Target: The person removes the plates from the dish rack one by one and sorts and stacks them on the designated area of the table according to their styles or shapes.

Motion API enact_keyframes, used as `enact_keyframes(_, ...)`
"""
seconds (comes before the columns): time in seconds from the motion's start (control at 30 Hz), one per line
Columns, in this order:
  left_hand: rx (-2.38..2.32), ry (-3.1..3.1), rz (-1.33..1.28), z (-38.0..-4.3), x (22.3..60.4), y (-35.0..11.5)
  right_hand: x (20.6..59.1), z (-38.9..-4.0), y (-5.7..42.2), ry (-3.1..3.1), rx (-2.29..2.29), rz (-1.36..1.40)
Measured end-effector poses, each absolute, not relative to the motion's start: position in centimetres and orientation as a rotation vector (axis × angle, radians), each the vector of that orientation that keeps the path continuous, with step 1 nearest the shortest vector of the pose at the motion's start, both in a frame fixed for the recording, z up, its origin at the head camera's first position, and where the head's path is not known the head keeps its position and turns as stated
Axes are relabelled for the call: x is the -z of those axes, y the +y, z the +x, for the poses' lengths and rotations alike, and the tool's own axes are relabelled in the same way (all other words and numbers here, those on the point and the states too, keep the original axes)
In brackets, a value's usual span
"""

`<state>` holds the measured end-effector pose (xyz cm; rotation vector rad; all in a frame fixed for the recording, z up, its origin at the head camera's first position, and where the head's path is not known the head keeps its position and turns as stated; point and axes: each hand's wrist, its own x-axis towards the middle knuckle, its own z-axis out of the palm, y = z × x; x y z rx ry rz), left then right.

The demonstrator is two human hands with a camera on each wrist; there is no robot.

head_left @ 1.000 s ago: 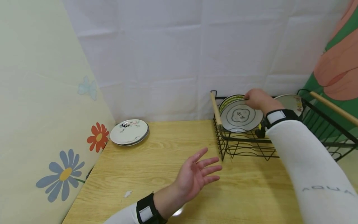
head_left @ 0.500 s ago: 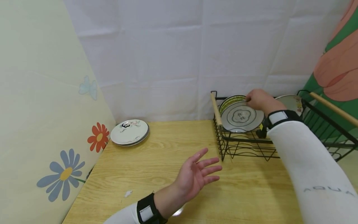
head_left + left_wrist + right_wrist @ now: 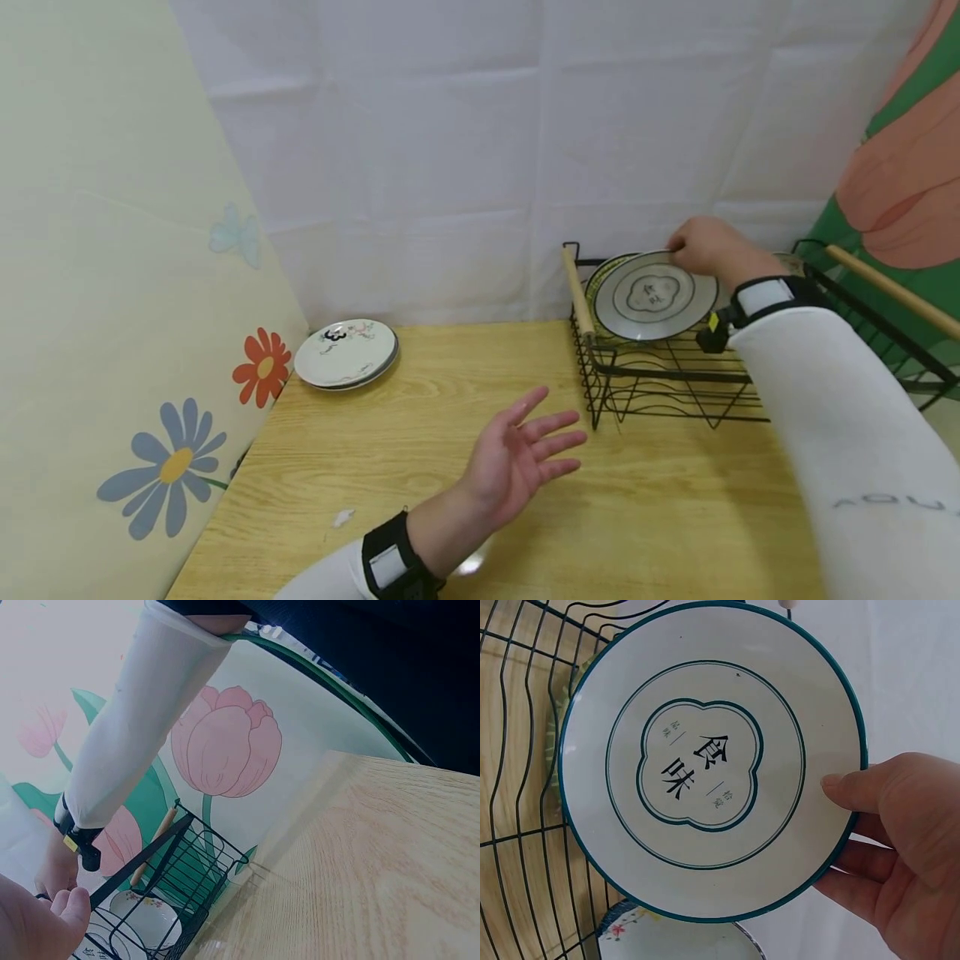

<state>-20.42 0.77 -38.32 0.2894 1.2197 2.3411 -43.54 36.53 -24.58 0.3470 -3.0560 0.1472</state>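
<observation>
My right hand [image 3: 712, 247] pinches the rim of a white plate [image 3: 712, 889] with a dark green edge and Chinese characters, thumb on its face and fingers behind. The plate stands tilted at the left end of the black wire dish rack [image 3: 675, 375]. Behind it shows part of a green-patterned plate [image 3: 597, 279]. A floral plate [image 3: 675, 937] sits farther along the rack, mostly hidden by my right arm in the head view. My left hand [image 3: 510, 467] hovers palm up with spread fingers in front of the rack, holding nothing.
Two stacked plates [image 3: 348, 354] lie on the wooden table [image 3: 420, 400] at the back left, by the flowered wall. The rack has wooden handles [image 3: 892, 287] at its ends. A small white scrap [image 3: 342, 518] lies near the left forearm.
My right hand has risen slightly and shifted right, lifting the green-rimmed plate a little within the rack. The left hand has barely moved.
</observation>
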Motion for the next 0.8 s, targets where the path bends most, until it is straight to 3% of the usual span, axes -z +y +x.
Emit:
enact_keyframes(0.33, -2.348, 1.216, 0.298, -20.7, 38.3, 0.5, 22.8, -42.3, 37.3, -3.052, -0.201, 0.319)
enact_keyframes(0.8, -2.347, 1.262, 0.267, -21.5, 37.8, -0.5, 20.0, -41.3, 38.7, -2.949, -0.698, 0.117)
